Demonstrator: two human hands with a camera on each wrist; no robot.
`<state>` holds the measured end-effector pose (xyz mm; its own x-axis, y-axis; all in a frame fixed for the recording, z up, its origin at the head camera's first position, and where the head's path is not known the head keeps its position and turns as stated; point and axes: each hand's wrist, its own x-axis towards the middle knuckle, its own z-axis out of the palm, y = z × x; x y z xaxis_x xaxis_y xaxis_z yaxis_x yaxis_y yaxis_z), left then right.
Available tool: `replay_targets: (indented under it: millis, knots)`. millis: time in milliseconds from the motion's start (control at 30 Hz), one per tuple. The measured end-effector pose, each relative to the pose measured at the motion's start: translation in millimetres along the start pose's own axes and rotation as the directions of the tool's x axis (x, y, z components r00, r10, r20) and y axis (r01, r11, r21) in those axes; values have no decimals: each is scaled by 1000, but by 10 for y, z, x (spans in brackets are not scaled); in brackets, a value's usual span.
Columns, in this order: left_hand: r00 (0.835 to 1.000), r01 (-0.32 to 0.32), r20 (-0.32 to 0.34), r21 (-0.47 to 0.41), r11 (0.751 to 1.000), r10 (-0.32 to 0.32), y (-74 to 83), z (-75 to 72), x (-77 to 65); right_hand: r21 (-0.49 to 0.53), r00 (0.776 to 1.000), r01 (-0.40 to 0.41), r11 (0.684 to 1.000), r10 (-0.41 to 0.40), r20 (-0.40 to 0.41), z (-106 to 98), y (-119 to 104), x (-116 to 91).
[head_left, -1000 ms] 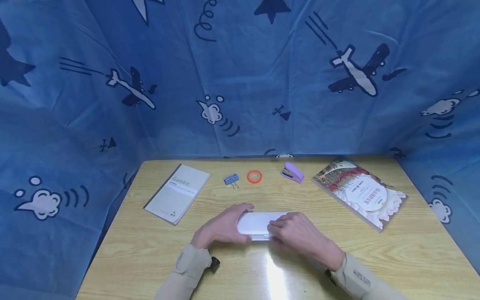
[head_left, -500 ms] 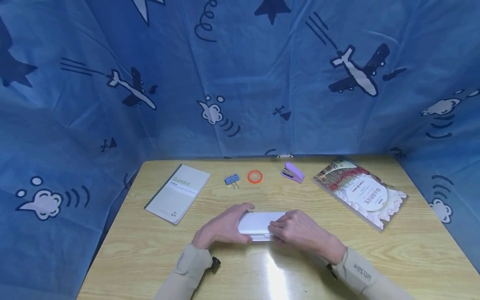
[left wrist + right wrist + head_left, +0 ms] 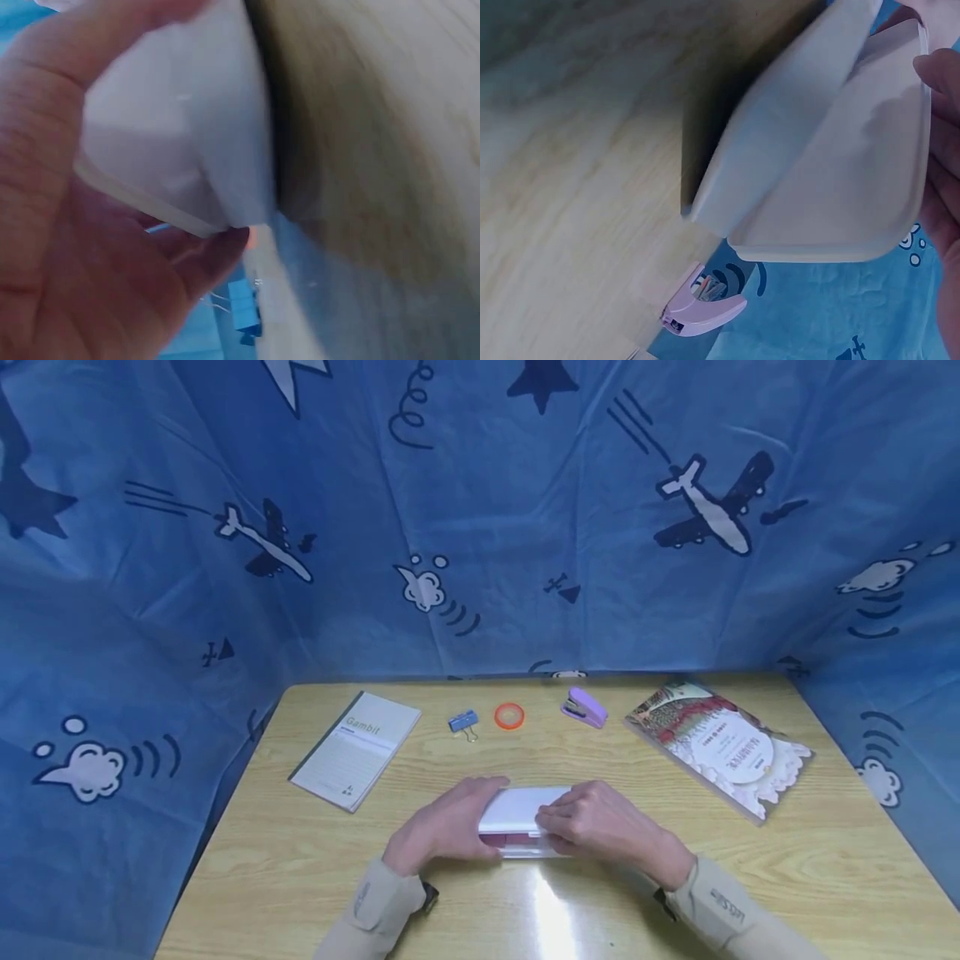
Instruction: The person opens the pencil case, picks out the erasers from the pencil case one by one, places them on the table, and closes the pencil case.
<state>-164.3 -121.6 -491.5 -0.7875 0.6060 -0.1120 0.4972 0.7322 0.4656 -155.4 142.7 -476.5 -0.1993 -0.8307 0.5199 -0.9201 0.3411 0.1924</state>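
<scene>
White rectangular plastic case [image 3: 772, 142], flat white lid [image 3: 513, 810] ajar; left hand [image 3: 452, 823] grips case end; right hand [image 3: 597, 823] pinches lid edge; case sits between their fingers; purple stapler [image 3: 586, 707] beyond right fingers

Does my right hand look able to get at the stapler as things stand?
Probably not just now: your right hand grips the white lid. Otherwise the way looks free, with nothing standing between hand and stapler.

head: above grip, forward-down, farther | left wrist, right wrist: close, either side, facing grip | shared: white case [image 3: 516, 811]
</scene>
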Motion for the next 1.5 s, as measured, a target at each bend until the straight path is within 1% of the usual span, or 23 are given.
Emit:
replay_targets:
  millis: [133, 267, 367, 467, 533, 633, 767, 833, 933, 1100, 1200, 1300, 1400, 1500]
  knots:
    - [999, 41, 21, -3, 999, -41, 14, -38, -68, -4, 1000, 5, 1000, -5, -19, 26, -16, -8]
    - [995, 101, 5, 13, 995, -101, -89, -105, -117, 12, 999, -10, 1000, 11, -40, 39, -20, -11]
    - [988, 155, -3, 50, 987, -155, -190, -124, -138, 51, 997, -43, 998, 47, -66, 12, -3, 3]
    - [980, 199, 3, 74, 977, -200, -236, -117, -136, 90, 989, -97, 991, 107, -103, -19, 55, 21]
    - [974, 224, 1, 81, 971, -225, -237, -112, -127, 108, 979, -149, 983, 162, -123, -26, 106, 39]
    - [968, 252, -12, 84, 964, -252, -222, -111, -117, 103, 957, -225, 969, 240, -164, 4, 182, 64]
    - [962, 275, -28, 96, 957, -273, -201, -102, -113, 71, 917, -331, 941, 339, -211, 67, 237, 87]
    - [958, 287, -36, 107, 952, -284, -180, -97, -115, 71, 896, -380, 922, 386, -219, 100, 263, 90]
    - [951, 309, -53, 133, 942, -304, -143, -92, -118, 73, 868, -454, 888, 460, -187, 137, 306, 92]
    - [940, 338, -102, 155, 928, -326, -87, -86, -122, 22, 816, -576, 817, 576, -41, 166, 350, 75]
    - [940, 336, -118, 169, 926, -320, -67, -81, -117, 7, 783, -622, 783, 621, 45, 184, 352, 51]
    - [945, 324, -103, 175, 930, -310, -58, -89, -112, 12, 753, -654, 757, 649, 104, 201, 346, 34]
    - [950, 312, -72, 164, 936, -304, -61, -103, -109, 1, 737, -670, 743, 664, 129, 224, 339, 27]
    - [952, 305, -43, 135, 943, -302, -71, -110, -108, -10, 734, -672, 741, 667, 125, 235, 311, 45]
